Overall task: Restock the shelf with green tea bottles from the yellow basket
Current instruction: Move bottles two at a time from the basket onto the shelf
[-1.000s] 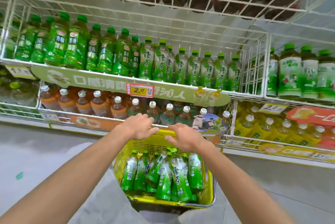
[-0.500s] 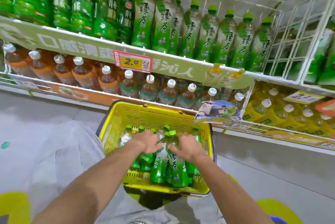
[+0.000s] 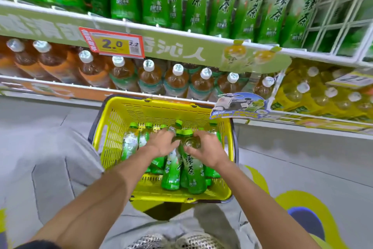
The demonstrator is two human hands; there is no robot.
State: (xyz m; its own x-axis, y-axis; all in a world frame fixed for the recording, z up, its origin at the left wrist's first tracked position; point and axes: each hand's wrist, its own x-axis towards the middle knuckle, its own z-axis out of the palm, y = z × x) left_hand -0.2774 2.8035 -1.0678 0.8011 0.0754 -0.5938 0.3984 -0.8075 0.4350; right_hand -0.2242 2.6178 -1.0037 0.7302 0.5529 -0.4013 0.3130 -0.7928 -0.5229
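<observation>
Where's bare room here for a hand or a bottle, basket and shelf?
Free: the strip of yellow basket floor between the bottle bases and the near rim, and apparently the shelf end between the shelved green tea row and the wire divider. Crowded: the basket's middle, where left hand and right hand meet on the green tea bottles.

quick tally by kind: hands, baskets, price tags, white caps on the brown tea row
hands: 2, left hand and right hand, the right gripping a green tea bottle
yellow basket: 1
price tags: 2
white caps: 9
total: 14
</observation>
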